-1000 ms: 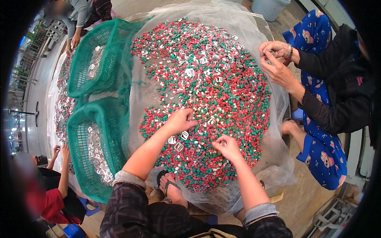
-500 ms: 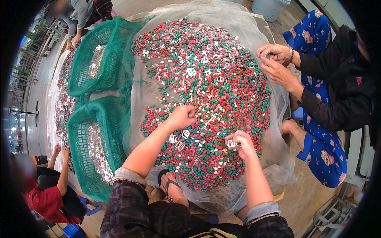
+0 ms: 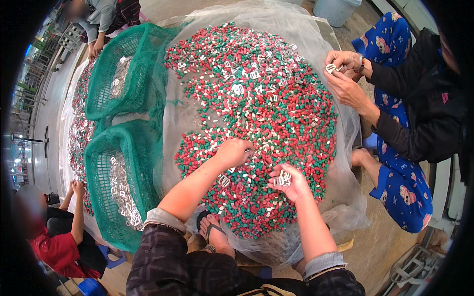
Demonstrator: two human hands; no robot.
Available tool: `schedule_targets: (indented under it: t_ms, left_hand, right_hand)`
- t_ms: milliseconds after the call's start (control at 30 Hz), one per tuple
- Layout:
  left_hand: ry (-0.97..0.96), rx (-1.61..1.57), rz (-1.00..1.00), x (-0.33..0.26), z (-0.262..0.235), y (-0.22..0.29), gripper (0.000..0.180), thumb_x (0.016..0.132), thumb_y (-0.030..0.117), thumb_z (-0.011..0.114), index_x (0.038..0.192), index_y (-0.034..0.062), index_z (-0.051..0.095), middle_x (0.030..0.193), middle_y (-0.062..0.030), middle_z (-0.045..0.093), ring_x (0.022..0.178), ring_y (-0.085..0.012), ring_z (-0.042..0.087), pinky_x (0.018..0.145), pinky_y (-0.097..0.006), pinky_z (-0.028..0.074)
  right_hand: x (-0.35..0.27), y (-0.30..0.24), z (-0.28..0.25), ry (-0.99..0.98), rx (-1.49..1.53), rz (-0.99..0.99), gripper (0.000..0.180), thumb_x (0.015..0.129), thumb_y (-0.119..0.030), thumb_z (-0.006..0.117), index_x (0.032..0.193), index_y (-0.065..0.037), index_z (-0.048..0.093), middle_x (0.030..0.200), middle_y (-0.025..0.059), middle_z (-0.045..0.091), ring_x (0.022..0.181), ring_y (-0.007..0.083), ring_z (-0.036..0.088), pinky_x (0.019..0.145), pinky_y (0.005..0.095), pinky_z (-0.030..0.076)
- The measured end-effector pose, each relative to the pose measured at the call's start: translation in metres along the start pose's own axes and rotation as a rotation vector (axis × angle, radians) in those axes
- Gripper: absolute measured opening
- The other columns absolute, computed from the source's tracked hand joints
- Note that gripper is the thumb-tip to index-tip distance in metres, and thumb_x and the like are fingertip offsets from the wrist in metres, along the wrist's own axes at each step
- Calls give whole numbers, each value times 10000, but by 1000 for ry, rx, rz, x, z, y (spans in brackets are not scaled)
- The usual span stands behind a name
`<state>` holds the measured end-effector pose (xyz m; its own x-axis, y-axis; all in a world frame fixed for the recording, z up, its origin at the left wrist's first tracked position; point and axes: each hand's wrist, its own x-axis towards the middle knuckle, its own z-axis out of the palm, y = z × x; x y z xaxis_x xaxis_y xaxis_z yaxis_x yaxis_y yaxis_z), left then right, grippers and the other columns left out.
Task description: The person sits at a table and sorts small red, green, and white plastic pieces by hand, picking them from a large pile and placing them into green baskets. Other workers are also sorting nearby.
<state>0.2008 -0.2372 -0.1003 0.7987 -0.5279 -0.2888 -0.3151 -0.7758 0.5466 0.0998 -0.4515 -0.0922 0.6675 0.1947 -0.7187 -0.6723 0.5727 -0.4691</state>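
My right hand (image 3: 295, 185) is closed around a few pale slotted buckles (image 3: 282, 179), which show between its thumb and fingers. My left hand (image 3: 234, 152) is over the middle of the pile, fingers curled together; what they grip, if anything, is hidden. Beneath both hands spreads a wide heap of small red, green and white pebble-like pieces (image 3: 256, 212) on sheer white netting (image 3: 345, 212). Just below my left wrist lies a loose white buckle (image 3: 223, 181). More buckles (image 3: 238, 89) are scattered through the far part of the heap.
Left of the heap stand two green mesh-covered baskets, the nearer basket (image 3: 98, 197) and the farther basket (image 3: 98, 93), both holding pale buckles. On the right, a co-worker's hands (image 3: 348, 79) hold a buckle. Other people sit along the left side. A grey bucket (image 3: 335, 11) stands at the back.
My left hand has moved right across the heap. My right hand has shifted slightly left and turned, now showing several buckles. The co-worker's hands on the right now show a pale buckle.
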Motion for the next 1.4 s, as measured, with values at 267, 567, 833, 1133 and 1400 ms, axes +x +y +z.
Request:
schedule_targets:
  t_ms: [267, 567, 833, 1133, 1400]
  left_hand:
    - [-47, -534, 303, -18, -17, 66, 270, 737, 233, 682, 959, 80, 670, 822, -115, 664, 769, -255, 653, 685, -352, 517]
    - [-217, 223, 372, -20, 37, 48, 176, 694, 232, 687, 834, 131, 658, 787, -62, 651, 735, -254, 637, 632, -401, 514]
    - [-113, -201, 157, -13, 24, 36, 137, 744, 202, 661, 820, 88, 647, 792, -78, 654, 728, -254, 632, 648, -357, 496]
    - [-122, -805, 52, -11, 3, 20, 190, 812, 188, 649, 920, 33, 671, 798, -28, 662, 763, -97, 591, 696, -279, 466]
    - [19, 41, -62, -54, -4, -28, 296, 625, 293, 779, 814, 109, 645, 727, -37, 641, 723, -210, 632, 624, -349, 480]
  right_hand:
    - [-2, 9, 18, -32, 295, 83, 448, 902, -430, 440, 1082, -32, 540, 991, 163, 617, 877, 310, 622, 747, 475, 530]
    - [0, 5, -38, 2, 333, -3, 191, 859, -229, 565, 919, -52, 604, 773, 72, 614, 673, 212, 603, 591, 354, 513]
    - [-1, 2, -36, 99, -47, -75, 160, 841, -198, 616, 891, -48, 592, 659, 0, 538, 541, 106, 504, 459, 253, 418]
    - [-9, 11, -1, -62, 16, 94, 297, 878, -316, 543, 986, -42, 583, 885, 121, 642, 759, 246, 641, 594, 376, 543]
    - [-6, 12, -10, -148, 113, 73, 503, 921, -422, 388, 973, 33, 595, 1038, 216, 611, 890, 320, 630, 730, 449, 543]
